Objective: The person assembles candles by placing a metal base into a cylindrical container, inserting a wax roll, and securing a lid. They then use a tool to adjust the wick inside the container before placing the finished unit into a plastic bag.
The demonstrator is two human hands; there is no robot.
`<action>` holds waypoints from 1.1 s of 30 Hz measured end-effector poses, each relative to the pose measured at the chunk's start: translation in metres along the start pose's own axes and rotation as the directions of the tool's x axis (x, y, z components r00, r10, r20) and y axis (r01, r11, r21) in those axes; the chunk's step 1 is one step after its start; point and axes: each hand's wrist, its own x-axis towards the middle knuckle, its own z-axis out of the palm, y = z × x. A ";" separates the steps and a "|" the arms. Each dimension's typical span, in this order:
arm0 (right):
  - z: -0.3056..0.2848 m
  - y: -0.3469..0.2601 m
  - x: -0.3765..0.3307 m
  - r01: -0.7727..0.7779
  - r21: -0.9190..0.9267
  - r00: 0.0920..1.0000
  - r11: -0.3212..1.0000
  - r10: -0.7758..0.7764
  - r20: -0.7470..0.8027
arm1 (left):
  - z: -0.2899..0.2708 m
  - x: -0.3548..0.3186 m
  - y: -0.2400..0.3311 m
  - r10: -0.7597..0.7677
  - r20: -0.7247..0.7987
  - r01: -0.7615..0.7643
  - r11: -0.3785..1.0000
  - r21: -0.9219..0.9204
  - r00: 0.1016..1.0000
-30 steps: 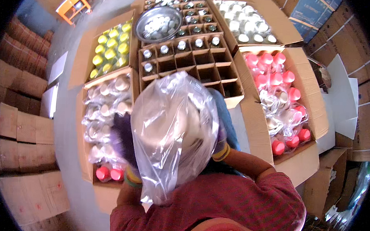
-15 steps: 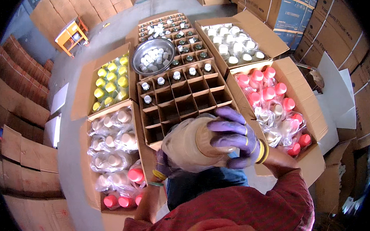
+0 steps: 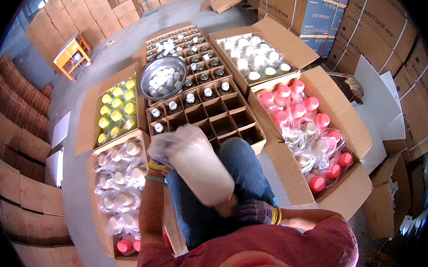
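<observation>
Two hands now on the white flask (image 3: 200,169), lowered to the lap: left hand (image 3: 159,152) gripping its bagged top, right hand (image 3: 256,212) its base.

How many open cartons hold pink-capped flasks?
2: the big carton right of the divider box, and the carton by the left hand, pink caps at its near end; more may be hidden.

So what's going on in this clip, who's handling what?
A seated person holds a pale flask across their lap, the left hand at its bagged upper end and the gloved right hand at its base. Ahead lies a divided carton, partly filled, flanked by boxes of pink-capped flasks and yellow-capped flasks.
</observation>
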 end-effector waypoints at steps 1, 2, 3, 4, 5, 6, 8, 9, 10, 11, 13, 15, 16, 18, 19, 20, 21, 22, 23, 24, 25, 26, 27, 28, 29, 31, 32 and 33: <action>0.005 0.006 -0.005 -0.090 0.152 0.988 0.984 0.069 0.140 | 0.000 0.013 0.001 0.004 0.052 -0.008 0.996 0.086 0.999; -0.003 0.013 0.002 -0.132 0.119 0.986 0.984 0.118 0.122 | 0.005 0.019 -0.009 0.081 -0.024 -0.072 0.959 0.273 0.996; -0.016 0.022 0.019 -0.175 0.103 0.981 0.979 0.165 0.101 | 0.011 0.023 -0.018 0.154 -0.103 -0.090 0.883 0.460 0.983; -0.042 0.020 0.052 -0.116 -0.032 0.991 0.993 0.114 -0.073 | 0.016 0.030 -0.012 0.195 -0.014 -0.156 0.824 0.544 0.981; -0.068 0.019 0.084 -0.109 -0.181 0.968 0.978 0.062 -0.245 | 0.029 0.033 0.000 0.253 0.012 -0.189 0.690 0.698 0.968; -0.080 0.026 0.119 -0.098 -0.127 0.893 0.987 0.031 -0.449 | 0.047 0.039 0.020 0.307 0.057 -0.218 0.521 0.825 0.950; -0.096 0.050 0.170 -0.037 0.273 0.822 0.961 0.184 -0.539 | 0.051 0.049 0.034 0.334 0.219 -0.349 0.401 0.847 0.917; -0.102 0.067 0.183 -0.059 0.589 0.828 0.806 0.369 -0.422 | 0.045 0.060 0.032 0.327 0.335 -0.460 0.476 0.750 0.884; -0.112 0.074 0.194 -0.189 0.797 0.895 0.574 0.434 -0.101 | 0.034 0.066 0.029 0.322 0.438 -0.542 0.542 0.642 0.840; -0.107 0.077 0.201 -0.354 0.868 0.771 0.348 0.635 0.060 | 0.022 0.076 0.021 0.328 0.542 -0.613 0.601 0.512 0.774; -0.085 0.103 0.192 -0.469 0.607 0.784 0.642 0.619 -0.049 | -0.004 0.027 -0.011 0.079 0.200 -0.201 0.663 0.721 0.977; -0.068 0.098 0.171 -0.360 0.292 0.884 0.886 0.424 -0.196 | -0.017 -0.023 -0.025 0.087 -0.036 -0.041 0.750 0.660 0.996; -0.062 0.090 0.164 -0.285 0.085 0.910 0.955 0.297 -0.290 | -0.013 -0.033 -0.013 0.212 -0.095 -0.123 0.818 0.562 0.973; -0.054 0.072 0.135 -0.171 -0.271 0.951 0.947 0.086 -0.297 | 0.064 -0.026 0.057 0.201 -0.531 -0.331 0.930 -0.159 0.823; -0.050 0.059 0.121 -0.085 -0.387 0.974 0.918 -0.005 -0.227 | 0.080 -0.040 0.072 0.285 -0.475 -0.337 0.941 -0.025 0.833; -0.053 0.051 0.117 -0.038 -0.434 0.984 0.900 -0.042 -0.172 | 0.096 -0.047 0.088 0.259 -0.322 -0.251 0.966 0.066 0.911; -0.059 0.042 0.109 0.004 -0.492 0.992 0.871 -0.066 -0.108 | 0.112 -0.051 0.097 0.208 -0.160 -0.185 0.972 0.144 0.965; -0.065 0.034 0.106 0.001 -0.484 0.996 0.875 -0.044 -0.076 | 0.123 -0.052 0.100 0.128 0.001 -0.124 0.964 0.235 0.992; -0.070 0.026 0.103 0.003 -0.474 0.998 0.880 -0.028 -0.047 | 0.130 -0.048 0.099 0.190 -0.030 -0.169 0.927 0.334 0.981; -0.074 0.019 0.099 0.000 -0.476 1.000 0.879 -0.010 -0.018 | 0.135 -0.040 0.097 0.253 -0.054 -0.206 0.879 0.430 0.966; -0.073 0.015 0.096 0.009 -0.459 1.000 0.888 -0.007 0.006 | 0.137 -0.037 0.096 0.317 -0.070 -0.236 0.820 0.521 0.946; -0.073 0.009 0.092 0.028 -0.432 0.999 0.902 -0.013 0.037 | 0.134 -0.035 0.090 0.258 -0.180 -0.139 0.856 0.497 0.949; -0.072 0.004 0.088 0.049 -0.389 0.997 0.920 -0.022 0.073 | 0.126 -0.037 0.075 0.197 -0.289 -0.046 0.888 0.458 0.937; -0.068 0.002 0.083 0.083 -0.314 0.991 0.946 -0.046 0.123 | 0.118 -0.039 0.060 0.131 -0.394 0.045 0.912 0.408 0.910; -0.066 -0.003 0.077 0.104 -0.233 0.985 0.967 -0.068 0.159 | 0.110 -0.034 0.052 0.127 -0.371 0.032 0.918 0.395 0.920; -0.071 -0.006 0.072 0.136 0.025 0.963 0.990 -0.138 0.232 | 0.103 -0.033 0.042 0.101 -0.379 0.092 0.884 0.459 0.920; -0.082 -0.003 0.072 0.129 0.159 0.953 0.979 -0.167 0.254 | 0.102 -0.028 0.038 0.086 -0.381 0.118 0.869 0.481 0.921; -0.095 0.002 0.082 0.145 0.281 0.950 0.949 -0.212 0.228 | 0.107 -0.024 0.038 0.039 -0.396 0.104 0.937 0.334 0.918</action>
